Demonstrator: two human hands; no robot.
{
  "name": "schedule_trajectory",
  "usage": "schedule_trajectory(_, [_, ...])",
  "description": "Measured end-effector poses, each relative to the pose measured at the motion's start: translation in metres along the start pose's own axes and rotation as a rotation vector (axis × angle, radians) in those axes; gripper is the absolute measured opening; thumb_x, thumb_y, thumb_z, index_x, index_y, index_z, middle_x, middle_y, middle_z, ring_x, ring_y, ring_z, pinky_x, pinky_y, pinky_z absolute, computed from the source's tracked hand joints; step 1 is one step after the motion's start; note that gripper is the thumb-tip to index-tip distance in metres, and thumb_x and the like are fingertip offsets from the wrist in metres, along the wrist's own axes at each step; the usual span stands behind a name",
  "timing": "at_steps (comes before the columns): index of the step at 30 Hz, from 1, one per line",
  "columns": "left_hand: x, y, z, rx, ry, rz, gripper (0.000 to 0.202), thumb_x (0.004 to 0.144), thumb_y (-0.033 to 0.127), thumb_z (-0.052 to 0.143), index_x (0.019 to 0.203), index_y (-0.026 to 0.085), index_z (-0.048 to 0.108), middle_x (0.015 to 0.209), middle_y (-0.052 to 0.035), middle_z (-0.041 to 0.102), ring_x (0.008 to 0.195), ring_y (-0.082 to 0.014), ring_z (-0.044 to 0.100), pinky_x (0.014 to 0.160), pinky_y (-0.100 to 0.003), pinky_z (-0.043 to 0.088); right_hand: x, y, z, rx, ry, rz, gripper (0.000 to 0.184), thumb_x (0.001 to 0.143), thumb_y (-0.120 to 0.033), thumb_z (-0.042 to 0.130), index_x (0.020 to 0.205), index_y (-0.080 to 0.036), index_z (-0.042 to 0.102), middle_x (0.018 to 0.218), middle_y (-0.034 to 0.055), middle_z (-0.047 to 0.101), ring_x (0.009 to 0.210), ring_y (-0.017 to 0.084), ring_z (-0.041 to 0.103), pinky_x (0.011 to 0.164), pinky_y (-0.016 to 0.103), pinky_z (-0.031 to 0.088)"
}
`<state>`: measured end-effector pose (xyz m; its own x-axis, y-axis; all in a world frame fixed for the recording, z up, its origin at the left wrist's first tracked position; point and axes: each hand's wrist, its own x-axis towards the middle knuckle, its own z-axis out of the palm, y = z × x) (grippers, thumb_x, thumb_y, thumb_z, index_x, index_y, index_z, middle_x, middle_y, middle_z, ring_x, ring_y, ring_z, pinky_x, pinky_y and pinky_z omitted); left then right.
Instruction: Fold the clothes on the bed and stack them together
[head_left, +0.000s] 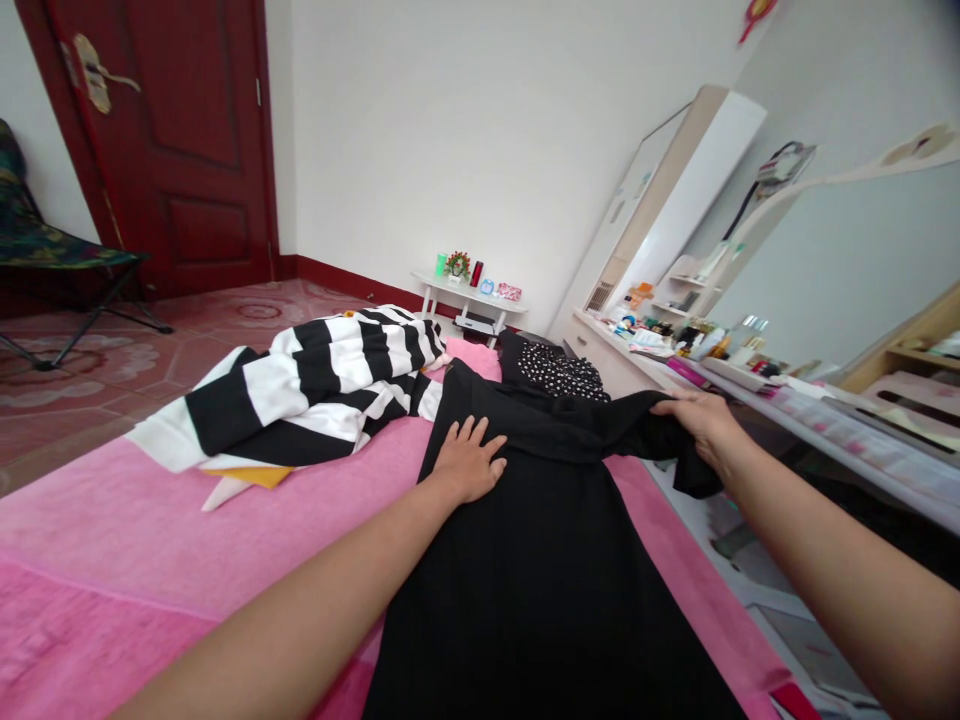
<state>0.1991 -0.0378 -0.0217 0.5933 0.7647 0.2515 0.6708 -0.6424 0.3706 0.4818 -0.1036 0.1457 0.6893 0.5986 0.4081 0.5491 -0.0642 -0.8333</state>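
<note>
A black garment [547, 560] lies spread lengthwise on a pink bed cover [150, 540]. My left hand [469, 460] rests flat on its upper left part, fingers stretched out. My right hand [701, 418] is closed on the garment's right sleeve [645, 430], which is pulled out sideways near the bed's right edge. Beyond the black garment lies a black piece with white dots [559, 372].
A black-and-white striped garment [315, 390] is heaped on the bed's left, with a yellow bit under it. A cluttered white dresser [675, 350] stands right of the bed. A small white table [469, 295], a red door [172, 140] and a folding chair [52, 250] stand further off.
</note>
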Motion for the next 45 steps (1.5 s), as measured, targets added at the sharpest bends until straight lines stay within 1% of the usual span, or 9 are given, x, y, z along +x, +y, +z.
schedule_trajectory(3, [0.000,-0.001,0.000,-0.115,0.035,0.003,0.049,0.086,0.046,0.048,0.132,0.028,0.051,0.149,-0.0068,0.034,0.140,-0.0324,0.019,0.112,-0.053,0.009,-0.027,-0.051,0.007,0.021,-0.158,-0.001,0.020,0.062,-0.004,0.066,0.081,-0.006,0.071,0.054,0.0033,0.064,0.047,0.013,0.056,0.053,0.029,0.045])
schedule_trajectory(7, [0.003,-0.013,-0.006,-0.621,0.251,-0.113,0.033,0.083,0.029,0.053,0.113,0.022,0.063,0.129,-0.0079,0.057,0.127,-0.0273,0.043,0.111,-0.044,0.022,-0.115,-0.112,0.010,-0.063,-0.594,-0.424,0.027,0.069,-0.016,0.066,0.095,-0.015,0.071,0.081,0.0032,0.070,0.069,0.014,0.062,0.068,0.027,0.048])
schedule_trajectory(12, [0.013,-0.040,-0.013,-0.985,0.444,-0.354,0.037,0.093,0.030,0.030,0.113,0.016,0.057,0.112,-0.0109,0.064,0.106,-0.0206,0.060,0.094,-0.036,0.044,-0.223,-0.105,0.008,-0.289,-1.174,-0.548,0.043,0.067,-0.028,0.075,0.109,-0.028,0.067,0.096,-0.0005,0.066,0.071,0.011,0.061,0.064,0.021,0.047])
schedule_trajectory(16, [0.016,-0.049,-0.007,-1.083,0.454,-0.393,0.033,0.092,0.032,0.038,0.114,0.015,0.055,0.105,-0.0116,0.067,0.096,-0.0194,0.064,0.085,-0.034,0.050,-0.226,-0.052,0.014,-0.338,-1.036,-0.503,0.020,0.079,-0.019,0.061,0.097,-0.025,0.068,0.086,-0.0013,0.064,0.068,0.010,0.059,0.063,0.022,0.046])
schedule_trajectory(21, [0.015,-0.044,-0.001,-1.055,0.469,-0.353,0.033,0.076,0.012,0.060,0.109,0.015,0.059,0.105,-0.0110,0.065,0.095,-0.0195,0.063,0.089,-0.035,0.049,-0.206,-0.001,0.019,-0.382,-0.912,-0.581,0.054,0.069,0.004,0.046,0.112,-0.026,0.059,0.117,0.0023,0.055,0.075,0.009,0.060,0.069,0.023,0.050])
schedule_trajectory(30, [0.010,-0.041,-0.002,-0.922,0.425,-0.236,0.039,0.074,-0.001,0.055,0.109,0.015,0.060,0.111,-0.0087,0.065,0.107,-0.0181,0.059,0.096,-0.033,0.047,-0.223,-0.020,0.016,-0.476,-0.943,-1.191,0.062,0.072,0.004,0.042,0.123,-0.029,0.056,0.147,0.0051,0.036,0.135,0.024,0.032,0.103,0.046,0.038])
schedule_trajectory(37, [0.011,-0.042,-0.001,-0.842,0.387,-0.195,0.039,0.075,0.003,0.056,0.112,0.013,0.060,0.115,-0.0086,0.064,0.107,-0.0175,0.060,0.096,-0.030,0.047,-0.235,-0.045,0.008,-0.146,-0.821,-0.674,0.023,0.080,-0.009,0.048,0.086,-0.021,0.066,0.082,0.0020,0.068,0.078,0.015,0.063,0.072,0.026,0.049])
schedule_trajectory(42, [0.011,-0.042,0.001,-0.741,0.381,-0.167,0.038,0.074,0.006,0.058,0.110,0.015,0.063,0.113,-0.0079,0.063,0.103,-0.0190,0.061,0.096,-0.034,0.047,-0.238,-0.057,-0.004,-0.270,-1.335,-0.449,0.032,0.065,-0.006,0.055,0.086,-0.023,0.070,0.074,-0.0026,0.069,0.064,0.013,0.063,0.060,0.021,0.046])
schedule_trajectory(45, [0.008,-0.040,-0.001,-0.676,0.383,-0.156,0.035,0.074,0.008,0.059,0.107,0.017,0.065,0.110,-0.0076,0.062,0.104,-0.0207,0.059,0.097,-0.036,0.046,-0.212,-0.049,0.012,-0.155,-1.353,-0.299,0.030,0.070,-0.008,0.049,0.088,-0.020,0.069,0.077,0.0000,0.069,0.067,0.013,0.064,0.061,0.021,0.047])
